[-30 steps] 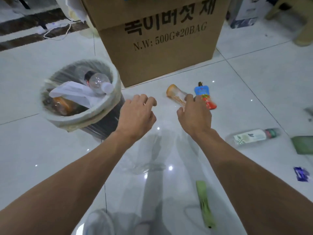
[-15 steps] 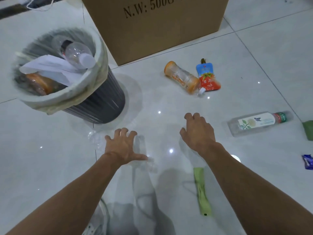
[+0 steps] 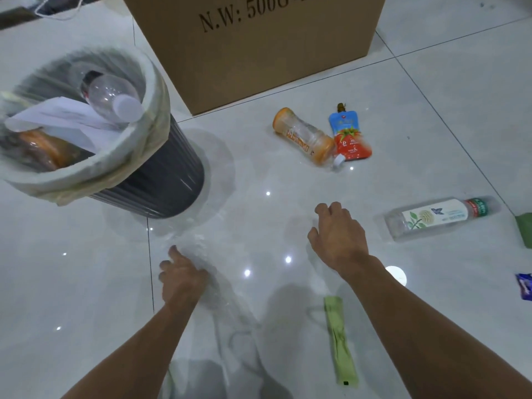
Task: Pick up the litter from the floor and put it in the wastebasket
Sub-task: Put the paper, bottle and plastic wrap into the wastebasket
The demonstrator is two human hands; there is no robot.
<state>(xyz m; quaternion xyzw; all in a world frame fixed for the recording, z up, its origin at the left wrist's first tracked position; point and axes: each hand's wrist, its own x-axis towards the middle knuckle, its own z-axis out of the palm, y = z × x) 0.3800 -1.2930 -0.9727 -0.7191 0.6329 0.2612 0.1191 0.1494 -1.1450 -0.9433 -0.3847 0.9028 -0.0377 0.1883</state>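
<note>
A crumpled clear plastic wrapper [image 3: 198,246] lies on the white tile floor just in front of the wastebasket. My left hand [image 3: 181,279] is down on it, fingers curled into the plastic. The dark grey wastebasket [image 3: 164,180] has a pale liner and holds a clear bottle, white paper and an orange item. My right hand [image 3: 338,236] hovers low over bare floor, fingers loosely bent, holding nothing. More litter lies around: an orange-capped bottle [image 3: 302,136], a red and blue pouch [image 3: 349,138], a clear bottle with a white label [image 3: 437,218] and a long green wrapper [image 3: 341,341].
A large cardboard box [image 3: 259,53] stands behind the litter, close to the wastebasket. A small blue wrapper [image 3: 524,289] and a green item [image 3: 525,228] lie at the right edge. White cable lies at the top left.
My head and both hands dropped toward the floor. The left hand went from above the basket's side to flat on the clear plastic, and its fingers have now closed into it.
</note>
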